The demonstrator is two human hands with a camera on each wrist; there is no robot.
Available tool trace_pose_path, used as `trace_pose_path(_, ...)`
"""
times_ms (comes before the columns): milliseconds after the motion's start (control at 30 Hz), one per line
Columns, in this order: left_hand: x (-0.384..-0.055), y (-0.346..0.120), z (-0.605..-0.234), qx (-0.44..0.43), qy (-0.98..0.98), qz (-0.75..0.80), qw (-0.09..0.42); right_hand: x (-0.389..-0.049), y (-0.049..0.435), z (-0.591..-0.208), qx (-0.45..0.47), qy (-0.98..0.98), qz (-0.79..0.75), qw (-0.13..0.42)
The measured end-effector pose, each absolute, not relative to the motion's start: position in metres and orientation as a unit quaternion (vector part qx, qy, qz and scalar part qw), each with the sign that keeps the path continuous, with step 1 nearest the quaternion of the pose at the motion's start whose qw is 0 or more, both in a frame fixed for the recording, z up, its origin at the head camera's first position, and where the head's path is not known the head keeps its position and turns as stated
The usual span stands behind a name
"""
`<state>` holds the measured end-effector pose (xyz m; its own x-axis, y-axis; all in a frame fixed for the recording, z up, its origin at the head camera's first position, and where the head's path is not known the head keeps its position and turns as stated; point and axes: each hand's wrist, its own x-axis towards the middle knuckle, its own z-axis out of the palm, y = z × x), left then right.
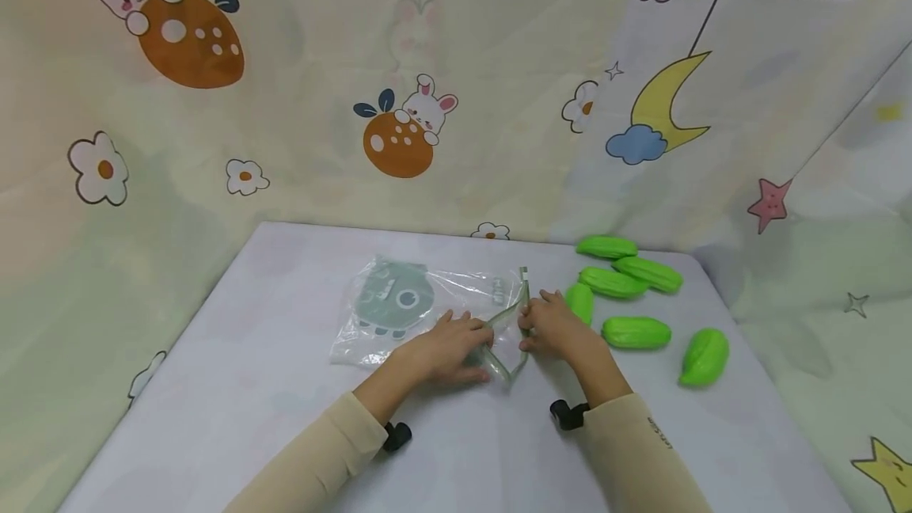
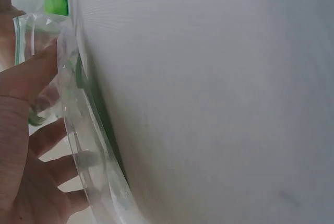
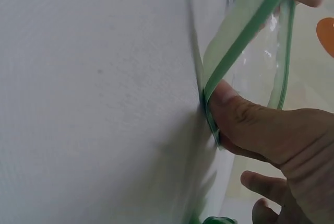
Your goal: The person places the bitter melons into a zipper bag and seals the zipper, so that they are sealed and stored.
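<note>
A clear zip bag (image 1: 456, 279) with a pale green cartoon print lies flat on the table, its green-edged mouth (image 3: 250, 28) spread into a gap facing right. The left hand (image 1: 449, 347) grips the near side of the mouth, thumb and fingers on either side of the film in the left wrist view. Opposite it, the right hand (image 1: 556, 327) pinches the green zip edge between thumb and forefinger, its other fingers loosely bent. Just beyond the right hand lies a green vegetable-like piece (image 1: 580, 303), partly hidden by that hand.
Several more bright green ridged pieces (image 1: 636, 332) are scattered on the right side of the white table (image 1: 235, 386). A printed cloth (image 1: 306, 101) hangs behind the table. Black wrist cameras (image 1: 568, 416) sit by both beige sleeves (image 1: 641, 450).
</note>
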<state>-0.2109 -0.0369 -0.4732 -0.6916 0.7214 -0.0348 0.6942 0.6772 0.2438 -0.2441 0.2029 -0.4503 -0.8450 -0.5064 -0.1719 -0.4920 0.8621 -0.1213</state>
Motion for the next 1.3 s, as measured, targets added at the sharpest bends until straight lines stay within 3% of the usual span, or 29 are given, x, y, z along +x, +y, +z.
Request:
trace_pose_path(200, -0.211, -0.037, -0.472, 0.362, 0.918, 0.143, 0.074, -0.245, 0.205, -0.449, -0.263, 0.958, -0.040, 0.109)
trace_pose_path(467, -0.211, -0.045, -0.469, 0.366, 0.910, 0.190, 0.047, -0.245, 0.205, -0.449, -0.301, 0.949, -0.017, 0.094)
trace_pose_path(800, -0.209, -0.050, -0.471, 0.390, 0.892, 0.223, -0.045, -0.247, 0.200, -0.446, -0.292, 0.950, 0.008, 0.109)
trace_pose_path(1300, -0.209, -0.052, -0.468, 0.397, 0.884, 0.246, -0.032, -0.251, 0.202, -0.447, -0.291, 0.949, -0.012, 0.120)
